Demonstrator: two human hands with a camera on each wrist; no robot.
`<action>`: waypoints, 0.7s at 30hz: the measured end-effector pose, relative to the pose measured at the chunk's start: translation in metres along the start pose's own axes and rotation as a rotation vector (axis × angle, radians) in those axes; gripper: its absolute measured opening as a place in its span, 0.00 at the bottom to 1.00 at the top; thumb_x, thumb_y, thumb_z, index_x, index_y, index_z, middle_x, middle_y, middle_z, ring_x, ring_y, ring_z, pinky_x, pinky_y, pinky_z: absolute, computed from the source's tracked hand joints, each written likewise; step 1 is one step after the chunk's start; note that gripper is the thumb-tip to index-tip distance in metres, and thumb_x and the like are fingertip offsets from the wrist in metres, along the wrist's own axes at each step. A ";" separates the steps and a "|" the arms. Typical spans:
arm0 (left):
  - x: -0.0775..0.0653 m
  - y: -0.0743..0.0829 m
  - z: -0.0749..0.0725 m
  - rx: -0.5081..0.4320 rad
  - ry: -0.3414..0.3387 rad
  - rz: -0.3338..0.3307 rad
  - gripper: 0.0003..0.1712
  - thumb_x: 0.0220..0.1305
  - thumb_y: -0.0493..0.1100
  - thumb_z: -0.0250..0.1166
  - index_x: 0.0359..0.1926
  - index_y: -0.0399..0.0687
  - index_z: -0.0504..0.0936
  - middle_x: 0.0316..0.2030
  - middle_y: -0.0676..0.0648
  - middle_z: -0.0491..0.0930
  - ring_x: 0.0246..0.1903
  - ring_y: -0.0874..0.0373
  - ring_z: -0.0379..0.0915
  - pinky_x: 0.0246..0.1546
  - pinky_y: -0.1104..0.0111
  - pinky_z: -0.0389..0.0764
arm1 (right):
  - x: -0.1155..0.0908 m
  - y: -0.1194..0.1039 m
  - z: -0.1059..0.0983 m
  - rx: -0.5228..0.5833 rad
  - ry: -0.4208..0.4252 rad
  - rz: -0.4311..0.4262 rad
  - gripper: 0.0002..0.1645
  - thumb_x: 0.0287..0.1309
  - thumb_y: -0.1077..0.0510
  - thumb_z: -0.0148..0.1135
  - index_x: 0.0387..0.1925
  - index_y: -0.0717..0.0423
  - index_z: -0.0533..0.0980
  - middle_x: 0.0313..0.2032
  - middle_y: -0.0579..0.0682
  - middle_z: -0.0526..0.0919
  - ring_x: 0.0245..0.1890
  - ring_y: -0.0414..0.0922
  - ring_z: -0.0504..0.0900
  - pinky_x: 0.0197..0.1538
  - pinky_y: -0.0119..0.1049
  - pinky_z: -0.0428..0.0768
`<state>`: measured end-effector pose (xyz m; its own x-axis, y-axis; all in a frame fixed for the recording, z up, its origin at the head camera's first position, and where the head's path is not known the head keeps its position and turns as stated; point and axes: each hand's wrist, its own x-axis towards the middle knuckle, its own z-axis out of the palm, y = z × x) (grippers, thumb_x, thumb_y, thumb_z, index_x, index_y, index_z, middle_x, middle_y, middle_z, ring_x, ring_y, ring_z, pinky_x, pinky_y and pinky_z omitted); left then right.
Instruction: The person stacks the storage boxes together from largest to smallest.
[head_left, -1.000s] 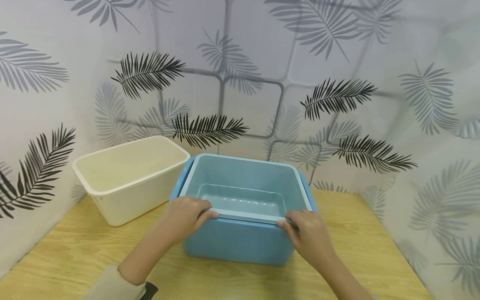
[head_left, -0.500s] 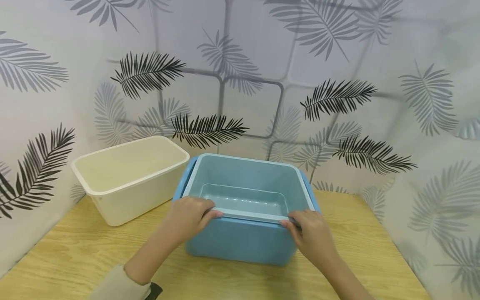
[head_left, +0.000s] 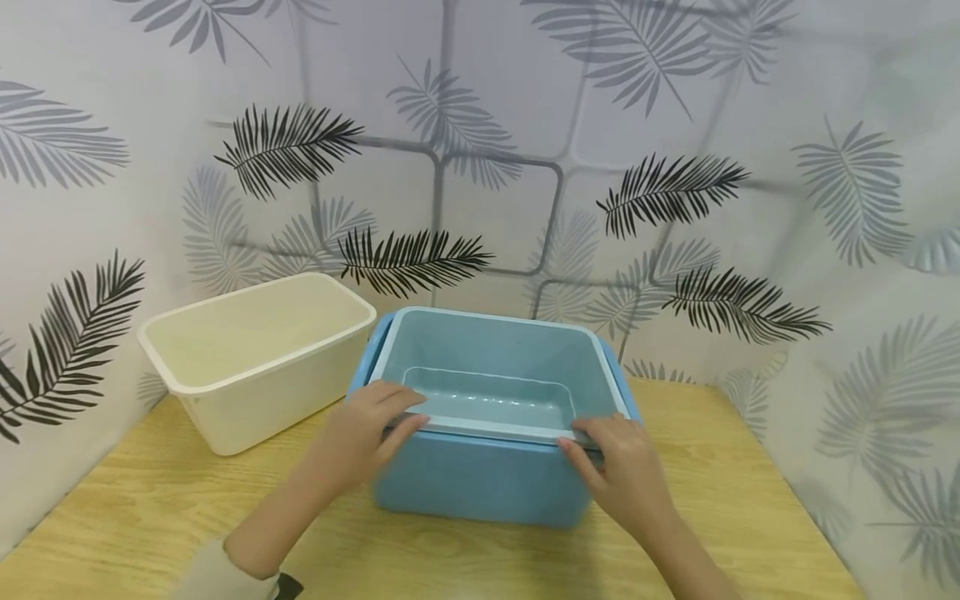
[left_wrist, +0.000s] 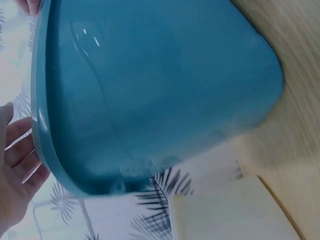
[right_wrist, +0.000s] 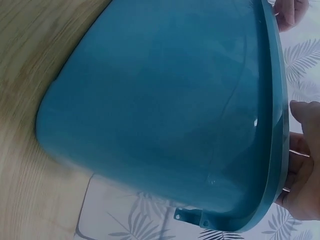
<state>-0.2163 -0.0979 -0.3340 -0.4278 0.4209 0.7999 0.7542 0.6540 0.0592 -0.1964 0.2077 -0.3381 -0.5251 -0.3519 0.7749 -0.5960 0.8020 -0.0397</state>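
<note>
A light-blue bin [head_left: 480, 333] sits nested inside a blue bin [head_left: 480, 482], its pale rim standing just above the outer one. My left hand [head_left: 371, 425] is at the front rim's left part, fingers reaching loosely over it and thumb apart from it. In the left wrist view, the fingers of my left hand [left_wrist: 17, 165] are spread beside the rim. Toward the rim's right end, my right hand [head_left: 626, 467] pinches the light-blue bin, thumb in front and fingers over the inside. Its fingers are partly hidden behind the rim in the right wrist view.
A cream bin [head_left: 262, 367] stands to the left, close beside the blue one. Wood-grain table [head_left: 450, 567] lies under both. A wall covering with leaf prints [head_left: 510, 100] rises directly behind the bins.
The nested bins shifted slightly right, then stayed about where they were. My left hand has loosened its hold on the rim and drawn a little to the left. The right hand keeps its hold.
</note>
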 end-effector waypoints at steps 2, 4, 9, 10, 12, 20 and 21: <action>-0.005 -0.007 -0.006 0.016 0.064 -0.009 0.18 0.67 0.49 0.55 0.37 0.39 0.83 0.34 0.44 0.83 0.37 0.51 0.80 0.37 0.61 0.81 | 0.002 -0.003 0.003 0.038 0.026 0.003 0.13 0.48 0.55 0.67 0.33 0.60 0.79 0.29 0.51 0.84 0.32 0.47 0.80 0.37 0.43 0.76; -0.010 -0.016 -0.012 0.052 0.102 -0.032 0.14 0.65 0.45 0.57 0.36 0.38 0.83 0.34 0.44 0.83 0.36 0.49 0.80 0.37 0.60 0.80 | 0.004 -0.007 0.006 0.075 0.047 0.005 0.13 0.50 0.54 0.66 0.35 0.60 0.79 0.31 0.52 0.84 0.36 0.49 0.80 0.39 0.44 0.77; -0.028 -0.036 -0.024 0.151 0.111 -0.095 0.11 0.49 0.34 0.66 0.37 0.37 0.83 0.34 0.42 0.83 0.35 0.47 0.79 0.35 0.58 0.80 | 0.009 -0.024 0.017 0.117 0.062 -0.013 0.18 0.60 0.49 0.58 0.39 0.62 0.79 0.39 0.56 0.82 0.44 0.54 0.78 0.49 0.49 0.75; -0.032 -0.039 -0.026 0.172 0.108 -0.104 0.12 0.48 0.34 0.67 0.37 0.37 0.83 0.35 0.42 0.83 0.35 0.47 0.79 0.35 0.58 0.80 | 0.011 -0.028 0.020 0.116 0.064 -0.020 0.21 0.62 0.47 0.55 0.40 0.62 0.78 0.40 0.56 0.82 0.46 0.55 0.78 0.50 0.50 0.75; -0.040 -0.046 -0.030 0.210 0.103 -0.117 0.14 0.47 0.34 0.67 0.38 0.37 0.82 0.35 0.41 0.83 0.36 0.46 0.79 0.35 0.58 0.80 | 0.013 -0.036 0.025 0.111 0.069 -0.036 0.26 0.65 0.43 0.48 0.42 0.63 0.78 0.42 0.57 0.82 0.48 0.56 0.77 0.52 0.52 0.74; -0.065 -0.074 -0.046 0.328 0.073 -0.170 0.18 0.46 0.35 0.67 0.41 0.33 0.80 0.38 0.37 0.81 0.38 0.42 0.78 0.37 0.53 0.79 | 0.026 -0.067 0.049 0.109 0.084 -0.095 0.34 0.68 0.39 0.38 0.48 0.64 0.75 0.45 0.58 0.81 0.50 0.57 0.77 0.53 0.52 0.74; -0.067 -0.077 -0.048 0.341 0.069 -0.174 0.18 0.46 0.35 0.67 0.41 0.32 0.80 0.38 0.36 0.81 0.38 0.41 0.78 0.37 0.53 0.79 | 0.027 -0.071 0.053 0.117 0.088 -0.103 0.34 0.68 0.39 0.38 0.49 0.65 0.75 0.46 0.58 0.81 0.51 0.57 0.77 0.54 0.52 0.74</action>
<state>-0.2217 -0.2072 -0.3633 -0.4917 0.2497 0.8342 0.4593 0.8883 0.0049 -0.2002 0.1156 -0.3474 -0.4052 -0.3816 0.8308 -0.7131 0.7006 -0.0260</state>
